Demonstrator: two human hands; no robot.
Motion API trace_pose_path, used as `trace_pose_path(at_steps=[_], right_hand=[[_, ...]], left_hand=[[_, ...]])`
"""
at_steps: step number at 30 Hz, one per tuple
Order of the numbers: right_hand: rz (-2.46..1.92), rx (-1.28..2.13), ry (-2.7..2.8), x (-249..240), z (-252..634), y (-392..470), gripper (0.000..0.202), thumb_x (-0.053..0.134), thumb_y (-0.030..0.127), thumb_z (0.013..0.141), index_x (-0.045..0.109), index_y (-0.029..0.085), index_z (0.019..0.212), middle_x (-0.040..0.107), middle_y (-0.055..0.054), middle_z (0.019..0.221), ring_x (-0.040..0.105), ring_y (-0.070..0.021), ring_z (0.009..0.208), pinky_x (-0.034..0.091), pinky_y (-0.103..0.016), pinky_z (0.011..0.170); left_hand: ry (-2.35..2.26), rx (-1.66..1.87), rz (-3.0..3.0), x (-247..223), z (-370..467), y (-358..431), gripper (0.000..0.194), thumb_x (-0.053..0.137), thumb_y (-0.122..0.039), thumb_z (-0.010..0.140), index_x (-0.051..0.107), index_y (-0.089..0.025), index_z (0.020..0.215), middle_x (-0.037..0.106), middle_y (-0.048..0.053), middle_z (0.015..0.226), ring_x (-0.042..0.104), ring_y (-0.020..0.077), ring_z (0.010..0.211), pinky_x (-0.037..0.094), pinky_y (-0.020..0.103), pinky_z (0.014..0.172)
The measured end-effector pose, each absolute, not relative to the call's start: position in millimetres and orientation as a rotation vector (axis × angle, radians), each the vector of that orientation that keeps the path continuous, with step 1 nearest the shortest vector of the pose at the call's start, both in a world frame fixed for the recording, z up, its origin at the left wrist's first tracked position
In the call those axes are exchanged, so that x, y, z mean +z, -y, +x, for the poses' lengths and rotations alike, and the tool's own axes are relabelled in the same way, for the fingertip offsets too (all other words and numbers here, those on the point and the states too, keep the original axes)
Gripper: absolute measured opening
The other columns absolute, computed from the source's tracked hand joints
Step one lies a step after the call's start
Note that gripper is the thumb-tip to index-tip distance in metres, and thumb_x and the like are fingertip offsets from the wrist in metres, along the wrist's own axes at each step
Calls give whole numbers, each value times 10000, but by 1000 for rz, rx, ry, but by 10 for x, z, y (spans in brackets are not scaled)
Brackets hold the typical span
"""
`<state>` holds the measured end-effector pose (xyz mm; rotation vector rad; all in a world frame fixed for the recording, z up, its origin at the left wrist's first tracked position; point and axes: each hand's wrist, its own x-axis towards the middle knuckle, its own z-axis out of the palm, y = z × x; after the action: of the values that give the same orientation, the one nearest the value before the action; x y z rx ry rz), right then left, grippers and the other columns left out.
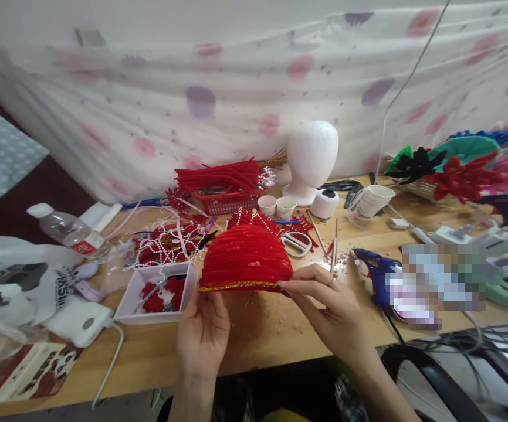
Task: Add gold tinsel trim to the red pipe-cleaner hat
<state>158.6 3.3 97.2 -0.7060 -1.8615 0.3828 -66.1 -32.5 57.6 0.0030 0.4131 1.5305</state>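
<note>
Between my two hands is a domed red headpiece [246,258], built of rows of fuzzy red stems. A glittery gold trim runs along its near edge, and red pieces with beads stand at its far side. My left hand [205,331] supports the left end of the trimmed edge from below, palm up, its fingertips hidden under the piece. At the right end, my right hand [324,308] pinches the edge between thumb and fingers. White-handled scissors [297,244] lie just beyond the right side of the headpiece.
A white tray [124,302] with red and white pieces sits left. Bead strings [161,240], a red basket [219,202], paper cups [286,208] and a foam head [312,155] stand behind. At right are a blue glue gun [375,272] and cables; a bottle [71,231] lies left.
</note>
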Motion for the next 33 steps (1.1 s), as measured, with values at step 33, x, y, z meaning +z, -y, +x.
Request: trace_pose_path(at_steps=[33], right_hand=[[-512,191,980,610,1832,205,336,462,490,972,662,253,1103,567,5,670,515,-179,548,430,-340,532]], left_hand=[[-560,1689,-338,1081,-314,161,474,227,-162,1044,698,-124,1073,795,113,841,773,169,741,638,226,663]])
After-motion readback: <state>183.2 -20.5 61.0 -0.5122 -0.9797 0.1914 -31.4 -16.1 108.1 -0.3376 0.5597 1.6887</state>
